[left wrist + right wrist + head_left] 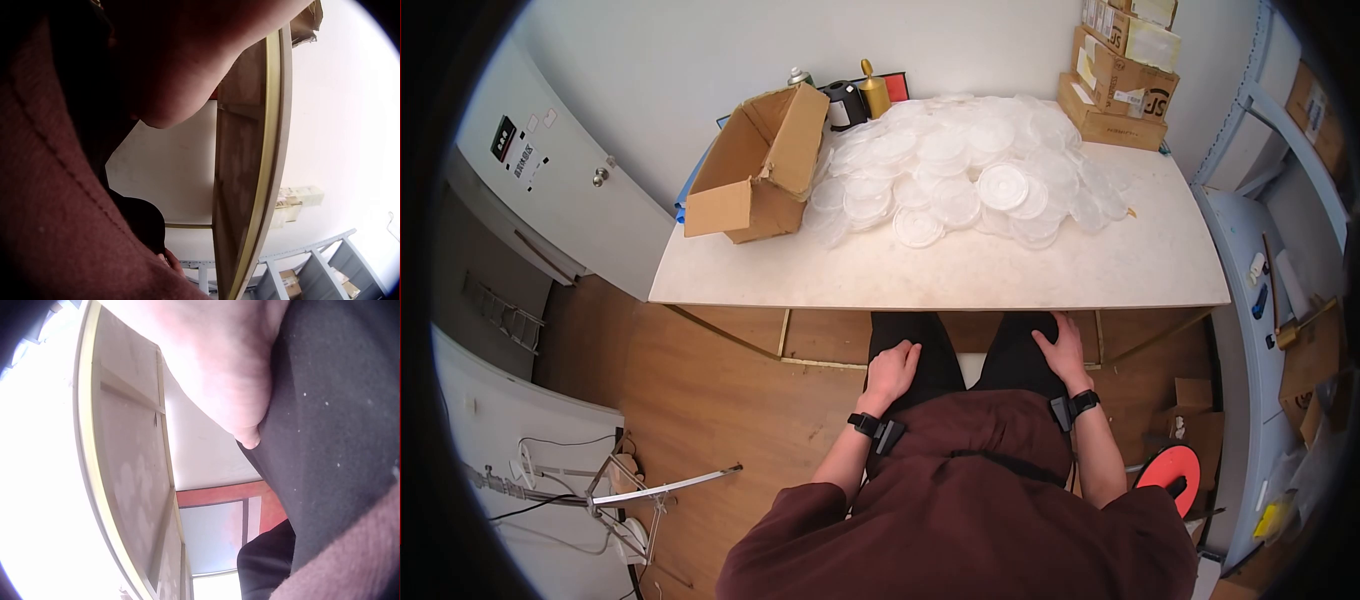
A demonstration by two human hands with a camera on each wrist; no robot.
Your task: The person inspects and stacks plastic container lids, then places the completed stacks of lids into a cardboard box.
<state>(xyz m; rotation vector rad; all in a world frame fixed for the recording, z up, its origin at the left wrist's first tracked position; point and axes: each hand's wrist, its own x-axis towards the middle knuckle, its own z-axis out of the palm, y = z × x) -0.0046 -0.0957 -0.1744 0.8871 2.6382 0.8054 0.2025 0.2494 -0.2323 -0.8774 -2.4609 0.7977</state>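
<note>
My left hand [892,371] rests on the left thigh of the black trousers [935,360], just below the table's front edge. On the other thigh lies my right hand [1063,353], thumb spread from the fingers; neither hand holds anything. Seen close in the right wrist view, the right hand [219,375] lies against the dark trouser cloth [331,406]. In the left wrist view the left hand [187,94] is dark, its fingers mostly hidden. Ahead on the white table [940,275] spreads a heap of round translucent plastic lids [1003,187], beyond both hands.
An open cardboard box [745,165] stands left of the lids. Behind it are a black container [844,104] and a gold bottle [874,92]. Stacked cartons [1115,85] fill the back right corner. A blue-grey shelf [1250,300] stands right of the table, a red disc [1168,478] below.
</note>
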